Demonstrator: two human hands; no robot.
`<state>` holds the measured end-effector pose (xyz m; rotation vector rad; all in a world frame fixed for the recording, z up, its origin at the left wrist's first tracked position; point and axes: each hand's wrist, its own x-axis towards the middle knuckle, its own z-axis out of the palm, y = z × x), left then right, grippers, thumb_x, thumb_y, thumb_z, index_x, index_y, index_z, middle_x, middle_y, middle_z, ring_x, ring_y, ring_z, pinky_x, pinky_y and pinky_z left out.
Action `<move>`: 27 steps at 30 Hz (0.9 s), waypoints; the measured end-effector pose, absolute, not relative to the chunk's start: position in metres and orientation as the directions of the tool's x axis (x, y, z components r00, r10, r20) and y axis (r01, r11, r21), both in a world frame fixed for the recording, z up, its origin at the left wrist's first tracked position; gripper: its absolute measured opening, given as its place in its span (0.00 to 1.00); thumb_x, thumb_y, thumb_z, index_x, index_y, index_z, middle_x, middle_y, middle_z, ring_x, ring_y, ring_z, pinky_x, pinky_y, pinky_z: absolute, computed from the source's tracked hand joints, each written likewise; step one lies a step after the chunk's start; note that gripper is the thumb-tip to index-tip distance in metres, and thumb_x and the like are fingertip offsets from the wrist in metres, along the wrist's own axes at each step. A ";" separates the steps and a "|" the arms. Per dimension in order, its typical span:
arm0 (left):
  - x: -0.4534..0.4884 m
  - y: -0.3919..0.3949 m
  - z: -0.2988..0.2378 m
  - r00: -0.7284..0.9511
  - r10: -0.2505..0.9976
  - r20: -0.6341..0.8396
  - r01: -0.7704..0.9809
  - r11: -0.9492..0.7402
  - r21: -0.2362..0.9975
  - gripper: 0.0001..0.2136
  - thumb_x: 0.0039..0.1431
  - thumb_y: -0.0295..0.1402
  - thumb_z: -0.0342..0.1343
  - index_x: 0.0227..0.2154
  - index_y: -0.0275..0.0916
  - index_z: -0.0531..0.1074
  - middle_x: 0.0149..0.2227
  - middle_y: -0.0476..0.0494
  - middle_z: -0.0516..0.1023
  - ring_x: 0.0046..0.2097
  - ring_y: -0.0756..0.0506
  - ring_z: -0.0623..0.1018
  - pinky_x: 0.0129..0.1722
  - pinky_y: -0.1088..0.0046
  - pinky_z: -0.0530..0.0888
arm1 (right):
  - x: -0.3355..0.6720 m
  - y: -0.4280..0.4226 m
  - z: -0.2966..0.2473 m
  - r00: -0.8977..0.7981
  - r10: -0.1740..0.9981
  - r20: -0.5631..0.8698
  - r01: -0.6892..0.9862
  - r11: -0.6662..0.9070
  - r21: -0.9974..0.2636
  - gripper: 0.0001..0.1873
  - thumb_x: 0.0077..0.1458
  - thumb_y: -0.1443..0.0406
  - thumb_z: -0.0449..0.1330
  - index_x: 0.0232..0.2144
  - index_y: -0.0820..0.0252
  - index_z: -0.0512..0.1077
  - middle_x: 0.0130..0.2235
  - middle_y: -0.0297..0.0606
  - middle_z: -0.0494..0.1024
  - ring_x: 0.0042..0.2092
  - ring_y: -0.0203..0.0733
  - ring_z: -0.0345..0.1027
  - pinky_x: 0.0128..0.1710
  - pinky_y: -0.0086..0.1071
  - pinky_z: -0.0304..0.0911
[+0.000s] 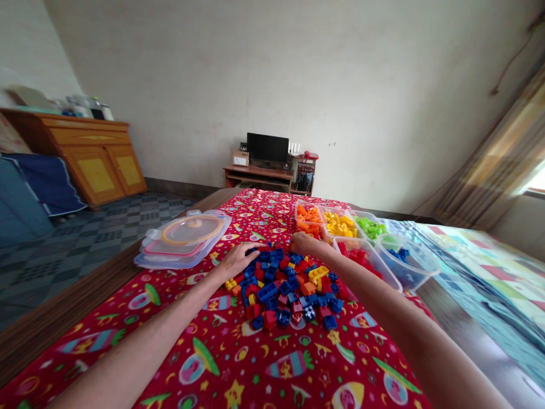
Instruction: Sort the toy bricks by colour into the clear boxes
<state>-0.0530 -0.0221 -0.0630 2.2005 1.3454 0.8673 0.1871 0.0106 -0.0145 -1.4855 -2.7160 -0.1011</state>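
Note:
A heap of mixed plastic building bricks (268, 292), mostly blue and red with some yellow and orange, lies loose on the red patterned cloth (264, 352). At the heap's far left edge is my left hand (238, 259). Its thumb and fingers curl around what looks like a blue building brick (252, 250). My right hand (307, 243) is at the far side of the heap, just in front of the orange bricks' container. Its fingers are closed and point left; whatever they hold is too hidden to name.
Clear containers at the right hold orange bricks (309, 215), yellow bricks (340, 224), green bricks (370, 228), red bricks (355, 257) and blue bricks (400, 255). Stacked clear lids (183, 238) lie at the left. Beyond the table stands a desk with a monitor (268, 149).

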 end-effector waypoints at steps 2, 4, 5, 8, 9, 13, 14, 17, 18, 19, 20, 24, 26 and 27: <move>-0.053 -0.021 -0.064 0.332 0.896 0.296 0.634 -0.444 0.633 0.25 0.56 0.47 0.47 0.49 0.37 0.75 0.51 0.40 0.78 0.51 0.38 0.76 0.56 0.62 0.68 | 0.185 0.010 -0.013 -0.555 0.830 0.044 0.832 0.554 0.042 0.06 0.51 0.73 0.59 0.31 0.66 0.76 0.37 0.46 0.79 0.38 0.42 0.71 0.37 0.28 0.63; -0.053 -0.021 -0.065 0.328 0.898 0.294 0.635 -0.440 0.636 0.25 0.56 0.46 0.48 0.49 0.37 0.75 0.50 0.40 0.78 0.51 0.38 0.76 0.55 0.62 0.69 | 0.187 0.010 -0.008 -0.563 0.826 0.036 0.827 0.563 0.019 0.08 0.52 0.73 0.58 0.33 0.66 0.77 0.37 0.45 0.79 0.38 0.42 0.70 0.39 0.29 0.62; -0.053 -0.021 -0.065 0.326 0.899 0.293 0.635 -0.438 0.636 0.25 0.56 0.46 0.48 0.49 0.37 0.75 0.50 0.39 0.78 0.51 0.37 0.76 0.55 0.61 0.69 | 0.190 0.011 -0.005 -0.564 0.825 0.038 0.826 0.564 0.007 0.09 0.52 0.72 0.58 0.34 0.66 0.77 0.37 0.44 0.79 0.39 0.41 0.70 0.39 0.29 0.62; -0.052 -0.022 -0.064 0.334 0.894 0.300 0.631 -0.448 0.633 0.24 0.55 0.45 0.48 0.49 0.36 0.75 0.50 0.39 0.78 0.51 0.37 0.76 0.55 0.61 0.69 | 0.204 0.008 0.009 -0.555 0.831 0.039 0.831 0.556 -0.026 0.12 0.52 0.70 0.57 0.37 0.65 0.78 0.35 0.40 0.79 0.37 0.39 0.70 0.38 0.28 0.62; -0.052 -0.022 -0.064 0.338 0.891 0.303 0.627 -0.453 0.634 0.24 0.56 0.45 0.48 0.48 0.36 0.75 0.50 0.39 0.78 0.51 0.37 0.76 0.54 0.61 0.69 | 0.211 0.007 0.014 -0.553 0.833 0.031 0.832 0.553 -0.036 0.12 0.51 0.70 0.58 0.37 0.65 0.79 0.35 0.39 0.79 0.36 0.38 0.70 0.37 0.27 0.61; -0.051 -0.025 -0.062 0.343 0.888 0.306 0.617 -0.458 0.640 0.24 0.56 0.46 0.47 0.48 0.36 0.76 0.50 0.40 0.79 0.50 0.38 0.77 0.54 0.63 0.70 | 0.244 0.001 0.035 -0.520 0.854 -0.019 0.851 0.515 -0.101 0.13 0.49 0.69 0.59 0.37 0.65 0.80 0.34 0.39 0.80 0.33 0.37 0.70 0.34 0.26 0.61; -0.051 -0.025 -0.061 0.343 0.887 0.308 0.616 -0.460 0.639 0.24 0.56 0.46 0.47 0.48 0.36 0.76 0.49 0.40 0.79 0.50 0.38 0.77 0.54 0.63 0.70 | 0.252 0.001 0.040 -0.500 0.866 -0.020 0.862 0.495 -0.108 0.13 0.49 0.69 0.58 0.36 0.65 0.80 0.34 0.39 0.80 0.33 0.37 0.71 0.33 0.25 0.61; -0.051 -0.024 -0.061 0.352 0.880 0.319 0.609 -0.474 0.636 0.24 0.56 0.48 0.47 0.46 0.37 0.76 0.49 0.41 0.79 0.49 0.38 0.77 0.54 0.64 0.70 | 0.279 0.010 0.053 -0.412 0.910 0.054 0.908 0.415 -0.060 0.13 0.50 0.69 0.58 0.36 0.65 0.79 0.35 0.40 0.81 0.35 0.39 0.72 0.33 0.26 0.61; -0.052 -0.024 -0.062 0.354 0.879 0.320 0.608 -0.476 0.635 0.24 0.56 0.48 0.48 0.46 0.38 0.77 0.49 0.41 0.79 0.49 0.38 0.77 0.54 0.64 0.70 | 0.287 0.016 0.056 -0.363 0.927 0.095 0.929 0.368 -0.038 0.13 0.50 0.69 0.58 0.37 0.66 0.79 0.36 0.41 0.81 0.36 0.39 0.73 0.34 0.26 0.62; -0.052 -0.024 -0.062 0.354 0.879 0.319 0.608 -0.476 0.635 0.24 0.56 0.48 0.48 0.46 0.38 0.77 0.49 0.41 0.79 0.49 0.38 0.77 0.54 0.64 0.70 | 0.295 0.022 0.059 -0.303 0.943 0.140 0.951 0.309 -0.022 0.13 0.51 0.69 0.58 0.38 0.66 0.79 0.36 0.42 0.81 0.36 0.40 0.73 0.35 0.26 0.62; -0.052 -0.023 -0.062 0.352 0.880 0.318 0.611 -0.473 0.635 0.24 0.56 0.47 0.48 0.46 0.38 0.77 0.49 0.41 0.79 0.49 0.38 0.78 0.54 0.63 0.70 | 0.303 0.028 0.062 -0.241 0.954 0.176 0.969 0.248 -0.016 0.14 0.52 0.69 0.57 0.40 0.67 0.78 0.36 0.43 0.81 0.36 0.39 0.74 0.35 0.26 0.63; -0.052 -0.023 -0.062 0.344 0.884 0.317 0.618 -0.467 0.633 0.23 0.56 0.46 0.48 0.47 0.38 0.76 0.49 0.41 0.79 0.49 0.39 0.77 0.54 0.63 0.70 | 0.323 0.049 0.068 -0.115 0.967 0.227 0.992 0.124 -0.027 0.21 0.55 0.67 0.57 0.51 0.69 0.72 0.38 0.47 0.81 0.34 0.40 0.74 0.36 0.28 0.65; -0.052 -0.024 -0.062 0.344 0.882 0.322 0.616 -0.471 0.632 0.22 0.56 0.45 0.49 0.47 0.38 0.76 0.49 0.42 0.79 0.50 0.39 0.77 0.54 0.63 0.70 | 0.326 0.054 0.069 -0.133 0.954 0.270 0.990 0.141 -0.011 0.22 0.55 0.65 0.58 0.52 0.70 0.71 0.41 0.50 0.80 0.37 0.42 0.74 0.39 0.30 0.65; -0.053 -0.023 -0.062 0.344 0.881 0.324 0.615 -0.472 0.631 0.22 0.56 0.45 0.49 0.47 0.39 0.76 0.49 0.42 0.79 0.50 0.39 0.77 0.54 0.63 0.70 | 0.325 0.054 0.068 -0.143 0.943 0.300 0.989 0.150 0.002 0.21 0.56 0.65 0.58 0.51 0.70 0.71 0.42 0.51 0.80 0.39 0.43 0.74 0.40 0.30 0.64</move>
